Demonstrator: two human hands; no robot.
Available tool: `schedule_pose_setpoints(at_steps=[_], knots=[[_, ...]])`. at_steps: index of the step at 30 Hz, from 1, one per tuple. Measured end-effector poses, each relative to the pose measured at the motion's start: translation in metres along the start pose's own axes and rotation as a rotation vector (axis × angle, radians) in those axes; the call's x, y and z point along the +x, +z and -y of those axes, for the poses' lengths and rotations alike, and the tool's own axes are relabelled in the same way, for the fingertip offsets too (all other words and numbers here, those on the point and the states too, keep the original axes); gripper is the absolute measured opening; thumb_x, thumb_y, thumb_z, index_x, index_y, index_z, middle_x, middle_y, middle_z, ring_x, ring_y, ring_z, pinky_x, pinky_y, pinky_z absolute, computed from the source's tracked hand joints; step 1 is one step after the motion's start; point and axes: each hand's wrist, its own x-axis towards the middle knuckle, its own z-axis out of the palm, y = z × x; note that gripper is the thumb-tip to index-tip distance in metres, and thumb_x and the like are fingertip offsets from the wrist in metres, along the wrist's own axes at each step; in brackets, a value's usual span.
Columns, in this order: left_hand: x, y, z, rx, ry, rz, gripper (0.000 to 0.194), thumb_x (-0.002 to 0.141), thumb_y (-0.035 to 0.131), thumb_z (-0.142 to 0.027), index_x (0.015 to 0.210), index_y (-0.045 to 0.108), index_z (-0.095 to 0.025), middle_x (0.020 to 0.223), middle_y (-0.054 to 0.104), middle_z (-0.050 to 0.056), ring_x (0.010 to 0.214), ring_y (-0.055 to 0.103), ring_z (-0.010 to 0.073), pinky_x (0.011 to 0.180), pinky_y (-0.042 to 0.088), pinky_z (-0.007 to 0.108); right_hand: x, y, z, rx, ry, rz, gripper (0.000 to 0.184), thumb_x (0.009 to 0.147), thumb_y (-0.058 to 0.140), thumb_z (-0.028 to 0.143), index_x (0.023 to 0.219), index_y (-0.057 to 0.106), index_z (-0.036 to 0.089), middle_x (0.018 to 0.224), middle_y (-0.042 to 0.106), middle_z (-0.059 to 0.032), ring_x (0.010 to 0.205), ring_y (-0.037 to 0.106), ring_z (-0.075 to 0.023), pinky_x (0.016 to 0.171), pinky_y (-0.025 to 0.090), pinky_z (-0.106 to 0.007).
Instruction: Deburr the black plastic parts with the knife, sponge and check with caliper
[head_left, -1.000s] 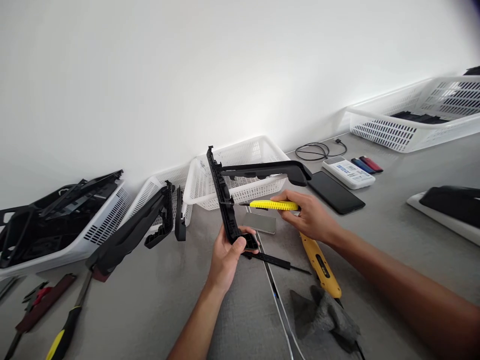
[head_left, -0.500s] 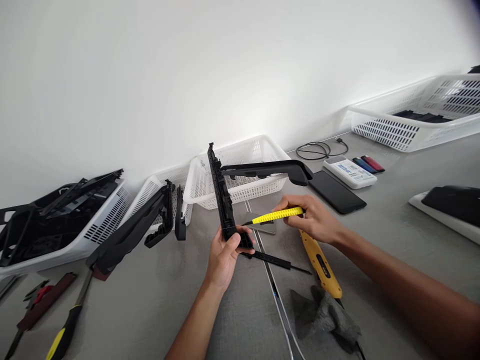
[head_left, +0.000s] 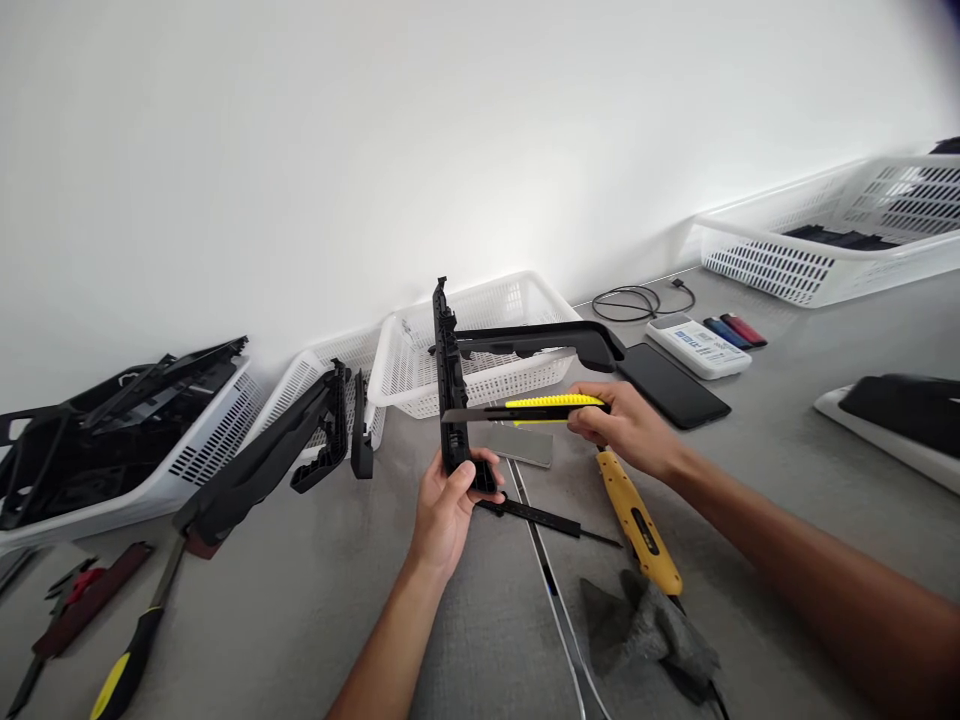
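Observation:
My left hand (head_left: 444, 510) is closed round the lower end of a long black plastic trim piece (head_left: 450, 385), held upright with its ribbed side showing. In my right hand (head_left: 619, 425) is a yellow and black utility knife (head_left: 555, 408), its blade pointing left. The blade crosses in front of the lower half of the trim piece; whether it touches cannot be made out. Behind them, another black trim piece (head_left: 540, 342) lies across a white basket (head_left: 480, 385). Below the knife a flat grey block (head_left: 521, 445) rests on the table.
A yellow power tool (head_left: 637, 520), a grey cloth (head_left: 649, 630) and a black caliper-like tool (head_left: 540, 516) lie near my hands. Right stand a phone (head_left: 675, 385), a white device (head_left: 697, 345) and a basket (head_left: 772, 265). Left are a basket of black parts (head_left: 217, 440) and a yellow-black handle (head_left: 127, 665).
The knife has turned from its slanted pose so that its blade now lies level across the trim piece. My left hand has tilted the trim piece more upright, its top moving right.

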Motion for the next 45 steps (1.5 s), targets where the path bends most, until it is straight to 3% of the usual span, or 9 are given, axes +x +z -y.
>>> schedule_pose_setpoints(at_steps=[12,16,21,25,29,31,36,40,45], knots=[[-0.0015,0.0024,-0.0003,-0.001,0.0,-0.01,0.029,0.09,0.084,-0.04,0.1,0.075,-0.015,0.099,0.076,0.007,0.079,0.071,0.0176,0.06,0.065,0.026,-0.0002,-0.0001,0.0004,-0.018,-0.009,0.065,0.016,0.082,0.061,0.034,0.072,0.06,0.022,0.06,0.047,0.0049,0.056,0.036,-0.0133,0.053,0.026,-0.029],[-0.0021,0.0029,-0.0017,0.01,-0.006,-0.006,0.027,0.09,0.084,-0.039,0.101,0.076,-0.015,0.1,0.075,0.007,0.08,0.071,0.0178,0.061,0.065,0.026,0.001,-0.0024,-0.0033,-0.025,-0.022,-0.035,0.014,0.083,0.06,0.033,0.074,0.059,0.022,0.061,0.047,0.005,0.056,0.035,-0.0132,0.053,0.026,-0.029],[-0.0017,0.0019,-0.0016,0.005,-0.005,0.004,0.027,0.091,0.084,-0.039,0.1,0.076,-0.015,0.099,0.075,0.007,0.08,0.071,0.0176,0.062,0.065,0.026,0.0014,-0.0026,-0.0009,-0.033,-0.042,0.029,0.015,0.083,0.06,0.032,0.072,0.06,0.022,0.061,0.047,0.0051,0.056,0.036,-0.0133,0.054,0.027,-0.029],[-0.0011,0.0017,0.0002,0.005,-0.004,0.001,0.027,0.091,0.084,-0.039,0.101,0.076,-0.015,0.101,0.075,0.007,0.082,0.071,0.0177,0.063,0.066,0.026,0.0015,-0.0023,0.0006,-0.043,-0.062,-0.106,0.013,0.081,0.061,0.033,0.075,0.062,0.022,0.061,0.048,0.0052,0.056,0.036,-0.0135,0.054,0.027,-0.03],[-0.0015,0.0025,-0.0004,-0.006,0.005,-0.007,0.032,0.091,0.086,-0.044,0.104,0.075,-0.016,0.102,0.077,0.008,0.082,0.073,0.0185,0.063,0.065,0.027,0.0006,-0.003,-0.0001,0.028,-0.029,0.021,0.013,0.077,0.061,0.033,0.07,0.059,0.022,0.059,0.046,0.0049,0.057,0.034,-0.0139,0.055,0.026,-0.03],[-0.0016,0.0029,-0.0019,-0.019,0.011,0.001,0.037,0.09,0.087,-0.046,0.107,0.075,-0.016,0.105,0.078,0.009,0.083,0.073,0.0191,0.065,0.065,0.028,0.0004,-0.0034,-0.0001,0.034,-0.013,0.066,0.013,0.076,0.06,0.033,0.068,0.058,0.022,0.059,0.045,0.0048,0.057,0.034,-0.014,0.055,0.026,-0.03],[-0.0011,0.0019,-0.0043,-0.002,0.005,0.028,0.044,0.08,0.096,-0.043,0.109,0.075,-0.017,0.114,0.077,0.01,0.087,0.072,0.0194,0.071,0.065,0.03,0.0004,-0.0054,0.0006,0.009,-0.005,-0.014,0.013,0.076,0.06,0.033,0.068,0.057,0.023,0.059,0.045,0.0045,0.057,0.034,-0.0145,0.056,0.026,-0.03],[-0.0006,0.0005,-0.0024,-0.021,0.002,0.007,0.051,0.076,0.098,-0.051,0.107,0.075,-0.017,0.101,0.077,0.007,0.085,0.073,0.02,0.07,0.065,0.029,-0.0003,-0.0057,0.0013,0.042,-0.003,0.062,0.013,0.074,0.058,0.034,0.067,0.058,0.023,0.06,0.046,0.0033,0.058,0.036,-0.0152,0.057,0.026,-0.031],[-0.0004,-0.0011,-0.0031,-0.053,0.001,-0.012,0.057,0.07,0.102,-0.051,0.108,0.077,-0.017,0.106,0.074,0.006,0.086,0.075,0.0184,0.072,0.068,0.027,-0.0002,-0.0087,0.0019,0.045,-0.01,-0.011,0.012,0.074,0.059,0.032,0.067,0.058,0.023,0.06,0.043,0.004,0.058,0.033,-0.0145,0.056,0.023,-0.031]])
